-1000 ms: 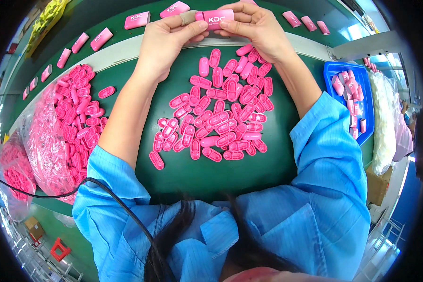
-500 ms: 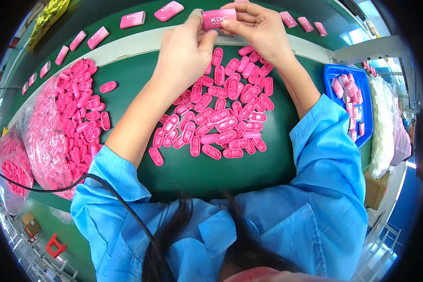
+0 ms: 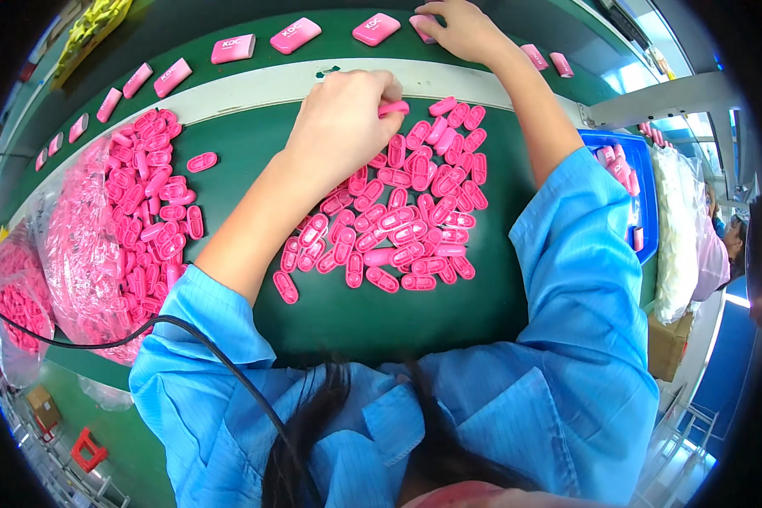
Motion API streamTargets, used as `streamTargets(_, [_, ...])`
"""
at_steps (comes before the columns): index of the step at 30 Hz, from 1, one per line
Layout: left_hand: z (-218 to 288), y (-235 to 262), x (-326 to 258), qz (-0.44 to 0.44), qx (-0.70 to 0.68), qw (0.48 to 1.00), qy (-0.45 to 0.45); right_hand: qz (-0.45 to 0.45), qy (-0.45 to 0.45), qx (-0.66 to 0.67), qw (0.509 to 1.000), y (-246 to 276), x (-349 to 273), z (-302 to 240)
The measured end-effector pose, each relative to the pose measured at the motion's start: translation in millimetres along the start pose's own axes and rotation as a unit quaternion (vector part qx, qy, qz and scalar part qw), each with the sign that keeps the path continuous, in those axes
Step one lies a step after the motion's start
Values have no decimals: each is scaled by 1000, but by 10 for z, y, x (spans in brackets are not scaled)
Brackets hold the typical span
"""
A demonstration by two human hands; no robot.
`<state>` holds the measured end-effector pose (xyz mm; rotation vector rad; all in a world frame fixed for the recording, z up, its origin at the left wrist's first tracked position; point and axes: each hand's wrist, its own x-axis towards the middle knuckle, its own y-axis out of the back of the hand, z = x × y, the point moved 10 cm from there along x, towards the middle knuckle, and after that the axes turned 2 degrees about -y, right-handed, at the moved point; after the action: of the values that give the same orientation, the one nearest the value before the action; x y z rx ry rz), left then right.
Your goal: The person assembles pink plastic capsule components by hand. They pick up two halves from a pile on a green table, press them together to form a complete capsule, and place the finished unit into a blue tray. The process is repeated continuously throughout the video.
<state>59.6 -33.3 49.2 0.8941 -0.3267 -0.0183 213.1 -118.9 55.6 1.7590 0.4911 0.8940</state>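
Note:
Between the thumb and fingers of my left hand (image 3: 345,112) is a pink oval cap (image 3: 394,108), held at the pale rail above the loose pile. My right hand (image 3: 461,32) reaches farther out, fingers closed round the edge of a pink-and-white case (image 3: 424,29) on the green far strip. Another case (image 3: 376,30) lies just left of that one. Below my hands spreads a pile of pink oval caps (image 3: 406,230), most with their hollow side up. My left wrist and forearm cover part of this pile.
A larger heap of caps (image 3: 157,182) spills from a clear plastic bag (image 3: 76,245) at left. A blue tray (image 3: 645,152) with several cases stands at right, beside a white plastic bundle (image 3: 676,229). The pale rail (image 3: 254,83) crosses the bench. A black cable (image 3: 173,319) crosses my left sleeve.
My hands were together on one case; they have separated. A case now lies on the far strip, my left hand has taken a cap, and my right hand has moved right to another case.

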Motion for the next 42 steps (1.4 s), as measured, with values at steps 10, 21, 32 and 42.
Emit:
streamTargets(10, [-577,-67,91,99,-549,822,113,-52,-208,647,731,-138,-647,-411])
streamTargets(21, [-482,120,101,102,-354,927,71,-31,-171,622,763,-190,-701,-433])
streamTargets(32, [-459,100,82,75,-304,947,64,-45,-149,651,743,-92,-695,-519])
streamTargets(42, [-55,423,-34,218,27,975,-34,-4,-144,526,838,27,-462,-575])
